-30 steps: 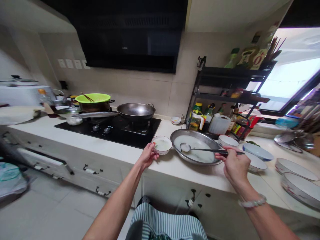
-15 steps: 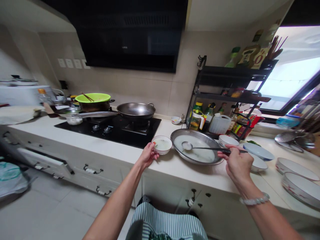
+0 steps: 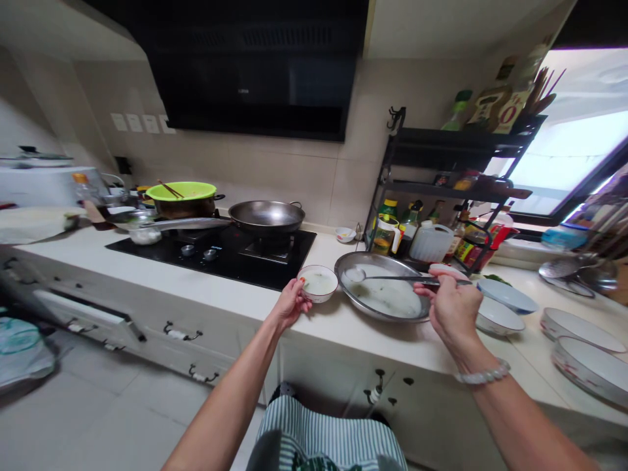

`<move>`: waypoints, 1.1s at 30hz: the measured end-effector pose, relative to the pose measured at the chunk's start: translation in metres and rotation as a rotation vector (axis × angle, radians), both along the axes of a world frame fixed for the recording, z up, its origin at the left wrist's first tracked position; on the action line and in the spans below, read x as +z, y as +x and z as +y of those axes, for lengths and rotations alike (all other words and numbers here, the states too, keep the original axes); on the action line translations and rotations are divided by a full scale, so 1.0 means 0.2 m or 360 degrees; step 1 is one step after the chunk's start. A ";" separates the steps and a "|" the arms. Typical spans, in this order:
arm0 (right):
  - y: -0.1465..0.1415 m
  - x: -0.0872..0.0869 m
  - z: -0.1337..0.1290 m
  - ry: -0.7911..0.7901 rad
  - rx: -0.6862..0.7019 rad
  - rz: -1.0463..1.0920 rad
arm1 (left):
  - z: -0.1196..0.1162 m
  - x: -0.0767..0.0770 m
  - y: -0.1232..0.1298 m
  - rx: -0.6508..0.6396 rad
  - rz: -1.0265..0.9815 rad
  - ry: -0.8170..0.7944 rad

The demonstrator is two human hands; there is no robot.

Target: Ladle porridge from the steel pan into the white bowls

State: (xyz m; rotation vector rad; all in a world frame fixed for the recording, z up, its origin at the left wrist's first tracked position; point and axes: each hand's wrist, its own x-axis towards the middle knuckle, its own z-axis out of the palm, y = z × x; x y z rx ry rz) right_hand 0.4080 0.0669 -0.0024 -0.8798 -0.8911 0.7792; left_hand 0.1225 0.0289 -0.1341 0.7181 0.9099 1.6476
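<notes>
My left hand point(image 3: 292, 303) grips the rim of a small white bowl point(image 3: 318, 285) that has a red edge and whitish liquid in it. Beside that bowl stands a wide steel basin point(image 3: 347, 302) of the same cloudy liquid. My right hand point(image 3: 454, 307) is closed round the dark handle of a ladle point(image 3: 392, 279). The ladle's head is at the left side of the basin, partly in the liquid. A small bowl behind my right hand is mostly hidden by it.
White bowls point(image 3: 499, 317) stand to the right on the counter point(image 3: 383, 340). Behind the basin is a black rack point(image 3: 456, 191) with bottles. On the left, a wok point(image 3: 267, 216) and a pot under a green basin point(image 3: 181, 191) sit on the stove point(image 3: 235, 258).
My right hand has moved left with the ladle, and the ladle's head has shifted left and slightly back in the basin. My left hand and the small bowl have stayed in place.
</notes>
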 end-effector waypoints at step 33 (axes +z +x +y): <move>-0.04 -0.13 -0.12 0.0399 -0.0067 -0.0758 | 0.01 -0.01 0.00 0.0009 -0.0022 -0.0018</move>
